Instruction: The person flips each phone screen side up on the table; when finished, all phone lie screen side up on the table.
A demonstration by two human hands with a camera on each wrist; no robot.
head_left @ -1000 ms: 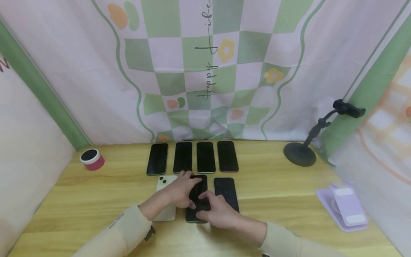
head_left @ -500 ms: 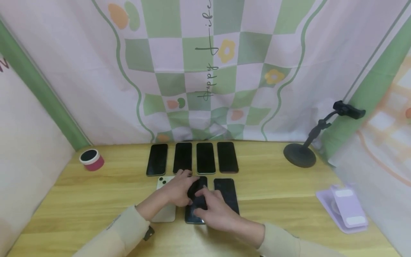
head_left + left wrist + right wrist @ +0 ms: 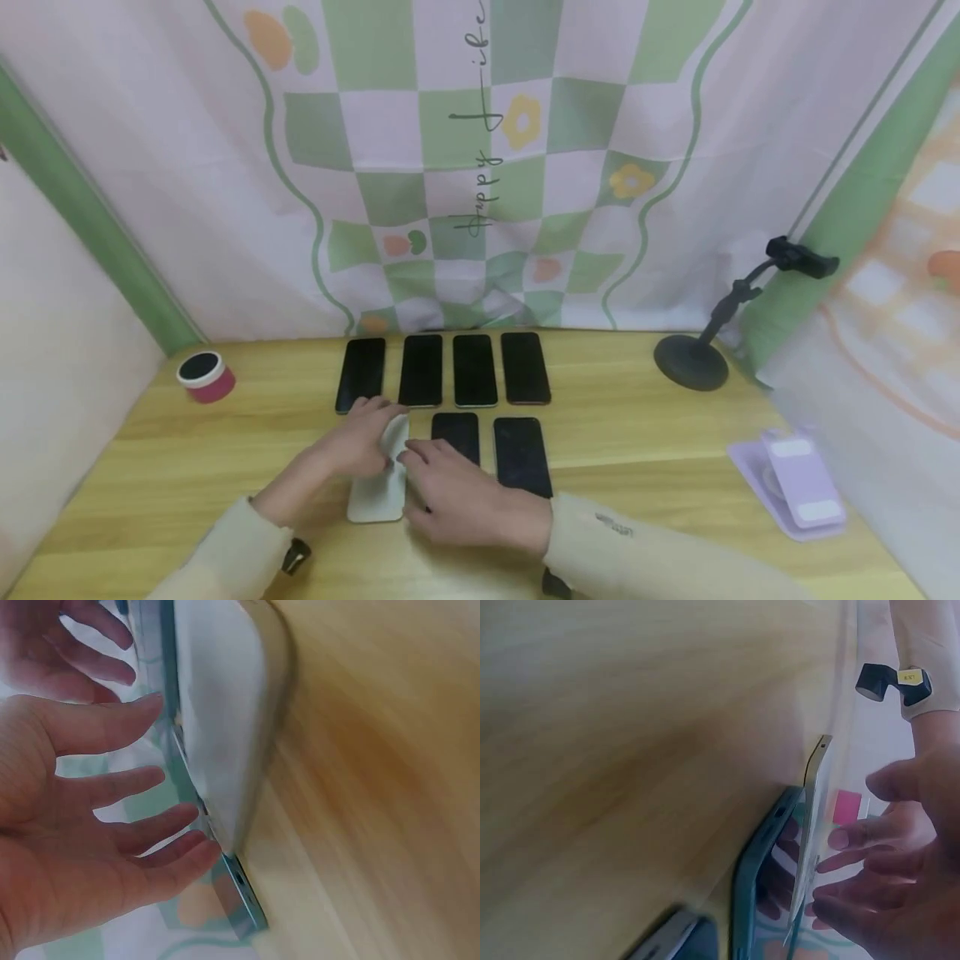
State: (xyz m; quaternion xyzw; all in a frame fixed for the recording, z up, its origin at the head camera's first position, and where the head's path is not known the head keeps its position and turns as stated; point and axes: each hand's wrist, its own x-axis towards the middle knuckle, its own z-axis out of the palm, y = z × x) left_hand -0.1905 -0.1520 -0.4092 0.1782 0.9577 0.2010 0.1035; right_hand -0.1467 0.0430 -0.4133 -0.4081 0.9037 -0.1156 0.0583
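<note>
A white phone point(image 3: 375, 500) lies back side up at the left of the front row, its top part hidden by my left hand point(image 3: 356, 442). That hand is over its upper left side, fingers loosely spread in the left wrist view, with fingertips close to the phone point(image 3: 217, 697). My right hand point(image 3: 461, 498) reaches across from the right, its fingers relaxed near the phone's right edge. Whether either hand touches it, I cannot tell. Under and behind the right hand is a dark phone point(image 3: 457, 429), partly covered. Another dark phone point(image 3: 522, 454) lies to its right.
Several dark phones point(image 3: 422, 371) form a row farther back. A pink jar point(image 3: 208, 382) stands at the left, a black stand point(image 3: 692, 362) at the back right, and a lilac phone holder point(image 3: 802, 487) at the right. A patterned curtain point(image 3: 450, 192) hangs behind the wooden table point(image 3: 622, 450).
Both hands have moved left, away from the middle dark phone to the white phone. The middle phone stays on the table. The head view has shifted slightly.
</note>
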